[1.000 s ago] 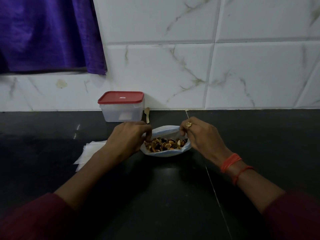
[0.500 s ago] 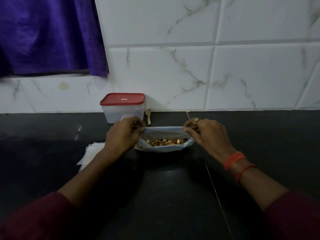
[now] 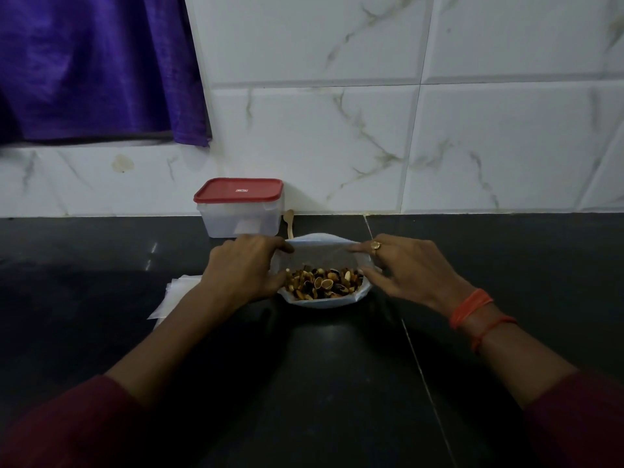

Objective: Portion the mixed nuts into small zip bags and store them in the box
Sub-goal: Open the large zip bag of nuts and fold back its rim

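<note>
A clear plastic bag (image 3: 320, 255) of mixed nuts (image 3: 324, 282) sits on the black counter, its mouth spread wide. My left hand (image 3: 243, 268) pinches the bag's left rim. My right hand (image 3: 401, 268), with a ring on one finger, pinches the right rim. Behind the bag stands a clear box with a red lid (image 3: 240, 207), closed, against the wall. A small wooden spoon (image 3: 289, 221) leans beside the box.
A stack of small empty zip bags (image 3: 175, 295) lies on the counter to the left, partly under my left forearm. The white tiled wall (image 3: 405, 130) rises just behind the box. A purple curtain (image 3: 94, 65) hangs at upper left.
Both hands have pulled the bag's rim up and apart, so the mouth stands wider and the back wall of the bag is raised. The nuts show more fully.
</note>
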Motion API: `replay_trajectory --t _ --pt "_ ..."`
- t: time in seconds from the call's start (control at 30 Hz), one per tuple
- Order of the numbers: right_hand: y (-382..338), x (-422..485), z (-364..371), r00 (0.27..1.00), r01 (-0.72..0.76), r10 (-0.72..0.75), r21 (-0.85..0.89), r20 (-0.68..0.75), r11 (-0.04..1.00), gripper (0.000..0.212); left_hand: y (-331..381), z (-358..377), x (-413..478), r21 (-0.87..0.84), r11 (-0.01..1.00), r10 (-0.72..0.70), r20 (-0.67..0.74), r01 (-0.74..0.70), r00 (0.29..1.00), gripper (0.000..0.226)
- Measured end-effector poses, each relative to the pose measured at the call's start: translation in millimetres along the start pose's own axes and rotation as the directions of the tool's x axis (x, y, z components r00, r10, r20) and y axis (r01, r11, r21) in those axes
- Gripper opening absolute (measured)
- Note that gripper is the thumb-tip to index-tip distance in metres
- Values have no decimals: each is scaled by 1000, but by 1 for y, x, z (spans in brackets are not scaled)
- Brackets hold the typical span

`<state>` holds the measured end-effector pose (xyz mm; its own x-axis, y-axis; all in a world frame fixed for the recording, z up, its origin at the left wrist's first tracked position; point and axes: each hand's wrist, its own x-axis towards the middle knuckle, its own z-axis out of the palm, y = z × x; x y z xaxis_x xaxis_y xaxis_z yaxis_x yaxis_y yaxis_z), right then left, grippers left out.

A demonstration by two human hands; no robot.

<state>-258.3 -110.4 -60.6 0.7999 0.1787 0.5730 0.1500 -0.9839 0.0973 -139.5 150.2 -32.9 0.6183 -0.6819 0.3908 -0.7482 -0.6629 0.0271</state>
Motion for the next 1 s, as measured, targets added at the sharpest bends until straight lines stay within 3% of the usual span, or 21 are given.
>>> replay_trajectory --t 0.13,0.27,0.37,0.53,0.63,0.83,0.93,1.0 --pt "-4 -1 0 998 -30 24 -91 -65 995 50 5 -1 -1 33 999 9 -103 -6 995 57" --pt "-8 -3 4 989 -100 105 -60 100 993 51 4 4 1 85 996 -17 56 12 998 56" --pt "-9 -3 7 997 -79 78 -51 -11 996 51 3 5 1 5 1000 -24 4 24 1000 58" --pt "-4 -4 7 991 -114 115 -17 72 993 42 4 8 0 46 999 4 -9 -4 1000 53" --pt "-1 -6 9 994 -108 108 -3 15 994 30 2 7 1 48 999 12 -43 -10 999 45" --pt "-6 -4 1 986 -112 115 35 -120 993 18 -3 5 2 -73 997 15 -130 -25 991 32" --pt "-7 -1 -8 950 -171 184 74 -252 983 14 -10 1 4 -268 963 -100 -266 26 959 52" --pt "-5 4 -11 925 -220 251 136 -284 966 13 -15 0 5 -373 924 -209 -321 79 924 49"
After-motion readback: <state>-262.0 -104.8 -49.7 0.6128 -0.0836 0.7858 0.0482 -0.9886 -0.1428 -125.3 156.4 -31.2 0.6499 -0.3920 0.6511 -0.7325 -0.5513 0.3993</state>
